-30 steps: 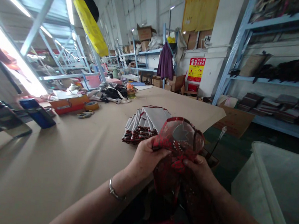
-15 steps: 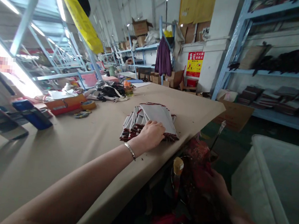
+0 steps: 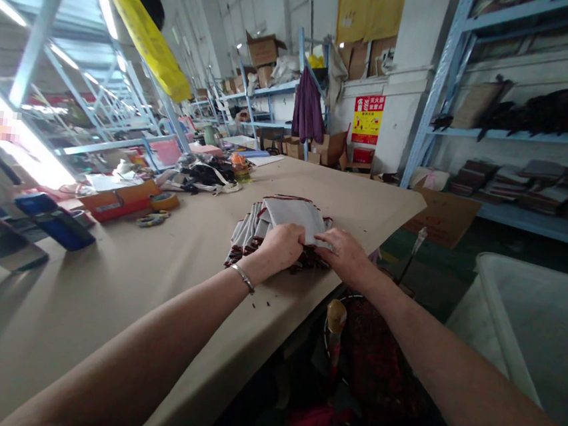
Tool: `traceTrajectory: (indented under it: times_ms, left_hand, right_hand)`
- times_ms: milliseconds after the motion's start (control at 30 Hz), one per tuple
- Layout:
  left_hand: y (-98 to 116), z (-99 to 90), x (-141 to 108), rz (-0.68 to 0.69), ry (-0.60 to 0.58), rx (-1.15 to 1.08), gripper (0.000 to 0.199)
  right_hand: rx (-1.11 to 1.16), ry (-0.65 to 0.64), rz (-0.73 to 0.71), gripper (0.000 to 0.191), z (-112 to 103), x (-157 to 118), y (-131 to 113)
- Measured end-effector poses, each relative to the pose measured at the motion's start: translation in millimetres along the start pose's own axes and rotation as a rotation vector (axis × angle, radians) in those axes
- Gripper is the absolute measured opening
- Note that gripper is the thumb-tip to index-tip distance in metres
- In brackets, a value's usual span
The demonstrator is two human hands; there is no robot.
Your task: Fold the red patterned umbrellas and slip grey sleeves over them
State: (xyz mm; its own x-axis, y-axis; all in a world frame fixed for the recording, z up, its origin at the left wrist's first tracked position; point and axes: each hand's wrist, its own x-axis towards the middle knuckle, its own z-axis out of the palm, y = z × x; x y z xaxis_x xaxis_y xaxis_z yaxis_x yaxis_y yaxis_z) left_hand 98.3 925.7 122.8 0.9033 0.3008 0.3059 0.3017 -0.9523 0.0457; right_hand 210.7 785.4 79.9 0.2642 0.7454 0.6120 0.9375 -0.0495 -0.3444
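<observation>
A pile of grey fabric pieces with dark red edges [image 3: 289, 212] lies on the brown-covered table [image 3: 174, 256], near its front edge. My left hand [image 3: 283, 245], with a bracelet at the wrist, has its fingers closed on the near edge of the top piece. Beside it, my right hand [image 3: 343, 251] pinches the right corner of that same piece. The two hands are close together but apart. Below the table edge, dark red material [image 3: 381, 356] sits in shadow near a stick with a yellowish knob [image 3: 337, 316].
On the left of the table are a blue object [image 3: 57, 221], an orange box [image 3: 117, 202], a tape roll [image 3: 164, 201] and black straps [image 3: 207, 173]. A pale bin [image 3: 494, 327] stands at the right, below blue shelving [image 3: 522, 137] with stacked fabric.
My right hand has come up from the dark red material below the table to the fabric pile, letting that material go. The top piece's near edge is now lifted between both hands.
</observation>
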Motion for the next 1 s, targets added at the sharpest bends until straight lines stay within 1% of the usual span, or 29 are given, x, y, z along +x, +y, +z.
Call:
traceTrajectory:
  times_ms: [33,100,200,267,367,400,433,500,567,600,633,667,700,767,800,833,867,900,933,1000]
  left_hand:
    - [-1.8,-1.5,-0.8,-0.016,0.018,-0.006,0.018]
    - [-5.0,-5.1,-4.2,-0.055,0.053,-0.041,0.017]
    - [-5.9,-11.0,-13.1,-0.109,0.114,-0.134,0.014]
    - [-3.9,-14.8,-20.2,-0.128,0.169,-0.181,0.009]
    - [-0.4,-20.0,-31.6,-0.164,0.292,-0.206,0.007]
    - [0.7,-21.3,-35.5,-0.172,0.333,-0.200,0.007]
    - [2.1,-22.1,-39.7,-0.173,0.366,-0.188,0.008]
    - [8.1,-21.5,-49.1,-0.149,0.398,-0.185,0.007]
    - [22.3,-17.3,-61.0,-0.113,0.389,-0.286,0.007]
    - [33.5,-13.8,-68.1,-0.108,0.371,-0.409,0.006]
    - [47.3,-9.6,-76.1,-0.121,0.338,-0.587,0.005]
    - [63.3,-4.7,-84.7,-0.153,0.297,-0.808,0.004]
    - [80.5,0.9,-93.6,-0.211,0.228,-1.095,0.000]
    - [113.9,14.0,-111.1,-0.368,0.023,-1.668,0.015]
    - [127.9,21.8,-119.0,-0.460,-0.032,-1.891,0.021]
    - [138.8,30.5,-126.3,-0.527,-0.102,-2.048,0.026]
    - [146.3,40.0,-132.9,-0.588,-0.146,-2.160,0.030]
    - [150.5,50.1,-139.1,-0.634,-0.180,-2.215,0.032]
    - [151.8,60.2,-145.0,-0.659,-0.216,-2.214,0.033]
    - [148.0,77.8,-156.5,-0.647,-0.313,-2.075,0.031]
  right_hand:
    - [-0.051,-0.050,-0.029,0.033,2.1,12.8,-7.8]
    - [-0.168,-0.125,-0.068,0.029,6.7,27.1,-18.0]
    - [-0.370,-0.152,-0.093,0.026,7.8,30.9,-21.4]
    - [-0.460,-0.162,-0.043,0.025,3.3,28.8,-17.6]
    - [-0.492,-0.185,0.122,0.026,-11.2,22.6,-11.8]
    - [-0.483,-0.166,0.177,0.028,-18.5,18.5,-12.3]
    - [-0.465,-0.119,0.219,0.031,-27.0,12.5,-14.7]
    - [-0.413,0.040,0.253,0.036,-46.0,-7.7,-24.2]
    - [-0.366,0.202,0.227,0.037,-63.3,-40.8,-35.5]
    - [-0.361,0.246,0.204,0.036,-69.2,-62.0,-39.8]
    - [-0.360,0.259,0.196,0.034,-72.3,-85.4,-42.3]
    - [-0.355,0.243,0.215,0.032,-72.3,-110.2,-42.9]
    - [-0.330,0.194,0.268,0.030,-69.3,-135.4,-41.6]
    - [-0.196,0.057,0.439,0.025,-56.6,-182.2,-36.0]
    - [-0.080,-0.008,0.531,0.025,-48.9,-201.7,-33.0]
    - [0.060,-0.055,0.615,0.024,-41.8,-217.7,-30.9]
    - [0.221,-0.077,0.693,0.024,-36.0,-229.6,-30.2]
    - [0.401,-0.060,0.776,0.024,-31.9,-237.4,-31.2]
    - [0.599,-0.011,0.864,0.025,-29.3,-241.2,-33.9]
    - [1.009,0.169,1.060,0.023,-26.8,-239.4,-43.3]
